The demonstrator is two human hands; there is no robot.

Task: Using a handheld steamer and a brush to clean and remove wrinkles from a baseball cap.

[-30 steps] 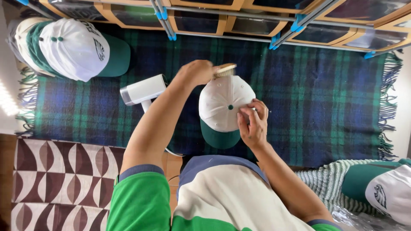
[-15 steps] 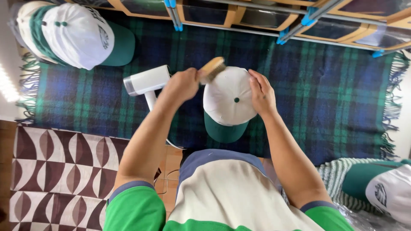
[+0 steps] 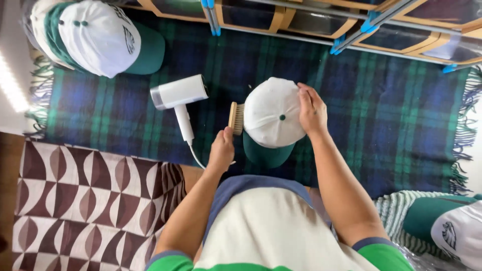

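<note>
Hands at centre frame, both busy on one cap. Left hand [image 3: 221,149] closed around the handle of a wooden brush [image 3: 236,118], bristle side pressed against the left edge of the white cap [image 3: 273,118]. Right hand [image 3: 312,109] spread open over the cap's right side, fingers curved across the crown, steadying it. Cap held crown up, green button at top, green brim [image 3: 265,153] pointing toward the lower edge of the frame, just above the wearer's chest.

White hair dryer [image 3: 179,95] lying left of the brush, on a dark blue and green plaid blanket [image 3: 381,105], cord trailing down toward the left wrist. Stack of white and green caps [image 3: 98,37] at upper left of the frame, resting on the blanket's edge. Another cap [image 3: 459,231] of the same kind at lower right, on a striped green cloth [image 3: 394,213]. Brown and cream patterned rug [image 3: 75,200] at lower left. Wooden frames with blue clips [image 3: 369,22] along the top edge.
</note>
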